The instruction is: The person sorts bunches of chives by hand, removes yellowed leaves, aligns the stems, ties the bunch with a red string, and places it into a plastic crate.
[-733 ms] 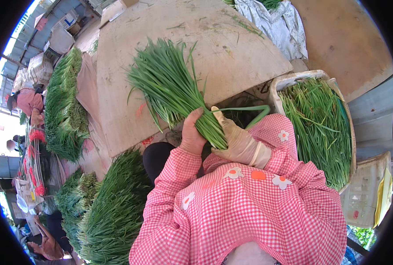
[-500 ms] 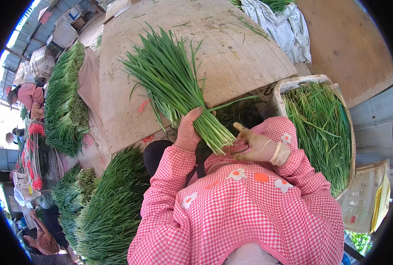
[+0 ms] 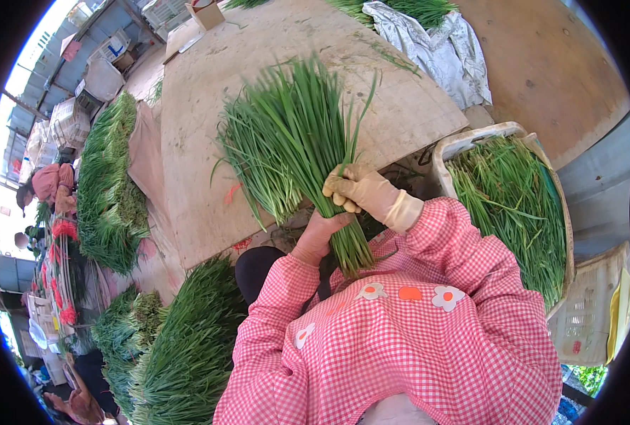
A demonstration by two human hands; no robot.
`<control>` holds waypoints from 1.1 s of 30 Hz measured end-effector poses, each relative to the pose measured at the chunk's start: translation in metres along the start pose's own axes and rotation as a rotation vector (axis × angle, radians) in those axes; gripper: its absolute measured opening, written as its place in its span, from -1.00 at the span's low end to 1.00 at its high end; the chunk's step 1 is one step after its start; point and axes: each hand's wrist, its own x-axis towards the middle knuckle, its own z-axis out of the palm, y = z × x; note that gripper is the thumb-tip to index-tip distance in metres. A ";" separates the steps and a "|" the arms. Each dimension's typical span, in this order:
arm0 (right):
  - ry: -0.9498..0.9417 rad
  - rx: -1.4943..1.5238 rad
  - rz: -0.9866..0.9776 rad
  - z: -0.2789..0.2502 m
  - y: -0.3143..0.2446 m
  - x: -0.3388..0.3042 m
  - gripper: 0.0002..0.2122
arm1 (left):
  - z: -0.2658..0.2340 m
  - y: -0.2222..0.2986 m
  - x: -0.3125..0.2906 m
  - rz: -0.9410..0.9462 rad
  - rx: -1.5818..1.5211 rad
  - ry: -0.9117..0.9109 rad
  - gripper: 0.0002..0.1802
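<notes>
Head view: left hand (image 3: pixel 315 237) clamped round the stems of the green bunch (image 3: pixel 311 124), right hand (image 3: pixel 364 193) curled closed on it just above. Bunch sits at board (image 3: pixel 198 142) edge. Likely tidying; next move calls for firm left grip.

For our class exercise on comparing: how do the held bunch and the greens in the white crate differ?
The held bunch is gripped by the left hand and right hand; the crate greens lie heaped in the white crate. The held bunch fans from gathered stalks; the crate greens make a broader, tangled mass. Both have long, thin green leaves.
</notes>
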 end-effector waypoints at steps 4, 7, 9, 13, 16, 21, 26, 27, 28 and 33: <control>0.034 0.001 -0.117 -0.006 -0.016 0.018 -0.78 | 0.003 0.009 -0.005 -0.199 0.031 0.103 -0.51; 0.285 0.162 -0.194 -0.033 -0.038 0.036 -0.74 | -0.006 0.005 -0.006 -0.267 -0.001 0.087 -0.54; 0.402 0.207 -0.258 -0.062 -0.038 0.035 -0.70 | -0.009 0.008 -0.005 -0.250 -0.060 0.092 -0.57; 0.419 0.064 -0.107 -0.092 -0.006 0.007 -0.70 | -0.005 0.029 -0.003 -0.190 -0.247 0.106 -0.59; 0.215 -0.126 0.179 -0.084 0.010 -0.012 -0.58 | -0.010 0.033 0.007 -0.140 -0.271 0.077 -0.59; -0.065 -0.200 -0.003 -0.043 -0.005 0.010 -0.41 | 0.006 0.056 0.021 -0.115 0.034 -0.005 -0.52; 0.051 -0.241 -0.240 -0.015 -0.068 0.014 -0.30 | 0.010 0.082 0.063 0.158 0.542 -0.098 -0.43; 0.078 -0.263 -0.331 -0.021 -0.065 0.022 -0.29 | 0.015 0.090 0.069 0.151 0.581 -0.087 -0.41; 0.106 -0.286 -0.423 -0.027 -0.064 0.029 -0.28 | 0.016 0.096 0.078 0.144 0.620 -0.078 -0.39; 0.142 -0.684 -0.490 -0.056 -0.044 0.052 -0.33 | -0.028 0.066 0.126 0.375 0.951 -0.004 -0.35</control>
